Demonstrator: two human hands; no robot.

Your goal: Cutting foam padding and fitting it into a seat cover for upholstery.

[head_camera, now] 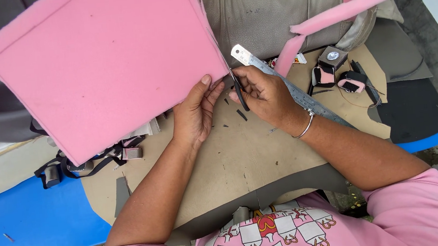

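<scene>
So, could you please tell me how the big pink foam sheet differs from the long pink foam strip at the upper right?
The big pink foam sheet is a broad, flat, roughly square panel, while the long pink foam strip is a narrow offcut. The sheet is gripped at its lower corner by the left hand, with the right hand working scissors along its edge; the strip lies untouched on grey upholstery. Both are the same pink foam.

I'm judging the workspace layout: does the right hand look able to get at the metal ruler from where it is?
Probably yes. The metal ruler lies just beside and partly under the right hand with nothing over its upper end, but that hand is holding scissors.
</scene>
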